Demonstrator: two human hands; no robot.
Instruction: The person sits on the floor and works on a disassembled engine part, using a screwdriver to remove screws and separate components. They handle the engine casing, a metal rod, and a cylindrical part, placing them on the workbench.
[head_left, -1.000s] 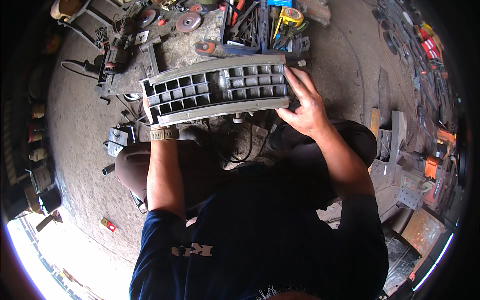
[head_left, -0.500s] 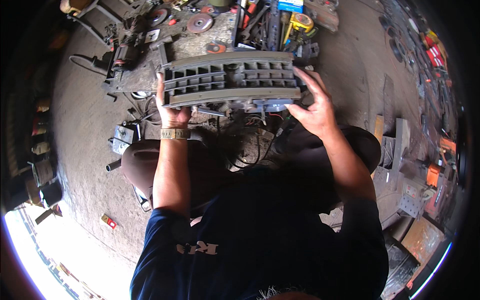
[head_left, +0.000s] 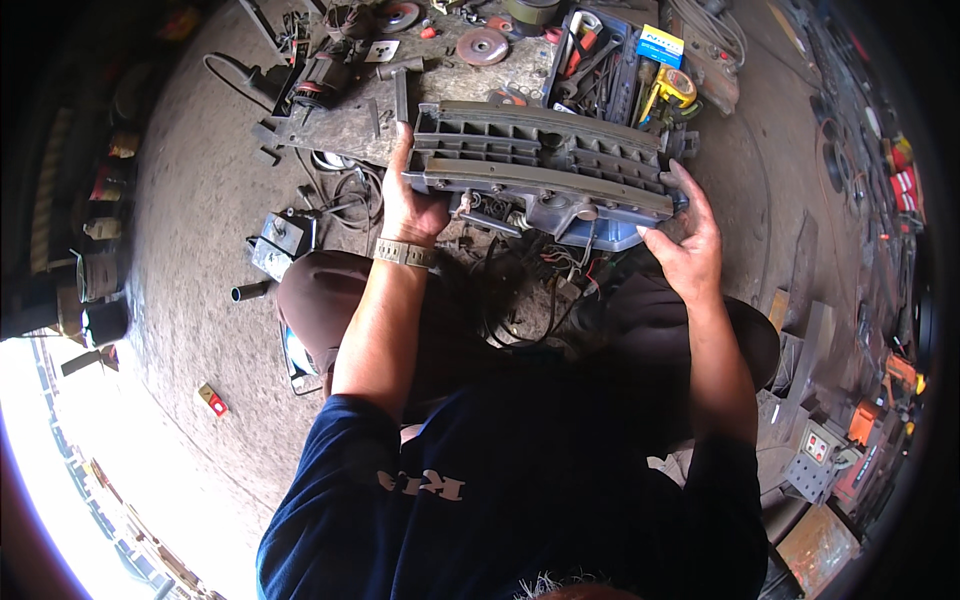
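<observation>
A long grey metal casting (head_left: pixel 548 160) with gridded pockets is held up before me, hiding part of the near edge of the bench (head_left: pixel 345 130). My hands are well apart, clamped on its ends: left hand (head_left: pixel 412 208) at the left, right hand (head_left: pixel 694 252) pinching the right. Toward the bench's far edge lie a round disc (head_left: pixel 482 46) and, rightward, a dark tool tray (head_left: pixel 628 85) and yellow tape measure (head_left: pixel 677 88).

Shirt (head_left: pixel 520 490) and blue-yellow box (head_left: pixel 660 46) bear lettering (head_left: pixel 442 486).
</observation>
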